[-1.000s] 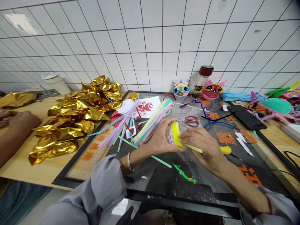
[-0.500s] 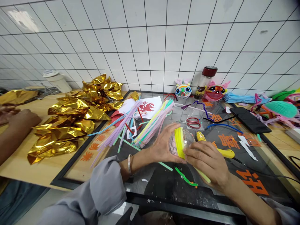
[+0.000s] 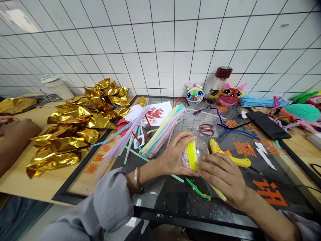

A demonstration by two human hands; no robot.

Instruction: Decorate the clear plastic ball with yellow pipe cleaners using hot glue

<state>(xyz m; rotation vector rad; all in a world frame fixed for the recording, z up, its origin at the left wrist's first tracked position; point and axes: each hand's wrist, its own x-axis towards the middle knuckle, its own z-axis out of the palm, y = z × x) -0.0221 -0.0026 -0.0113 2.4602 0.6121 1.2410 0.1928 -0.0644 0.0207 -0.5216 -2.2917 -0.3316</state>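
Note:
My left hand (image 3: 174, 155) is curled round a clear plastic ball (image 3: 201, 149) from its left side, thumb below and fingers over the top. Yellow pipe cleaner strips (image 3: 192, 155) circle the ball's middle as a band. My right hand (image 3: 223, 177) presses its fingertips to the ball's lower right, beside the band. A loose pale-yellow pipe cleaner end (image 3: 218, 193) sticks out under the right hand; its upper part is hidden by the fingers. Just beyond that hand lies a yellow glue gun (image 3: 233, 160) with a black cord. A green twisted pipe cleaner (image 3: 198, 189) rests below the ball.
Bundles of pastel pipe cleaners (image 3: 163, 134) lie left of centre, red-handled scissors (image 3: 206, 129) behind the ball. Gold foil packets (image 3: 72, 134) cover the left. Decorated balls (image 3: 195, 93), a lidded bottle (image 3: 218, 83) and a phone (image 3: 268, 124) stand or lie further back. Another person's hand (image 3: 20, 134) is at far left.
The camera view has shifted slightly. My left fingers reach a bit further over the ball's top, and the ball looks slightly tilted. My right hand stays nearly in place against it.

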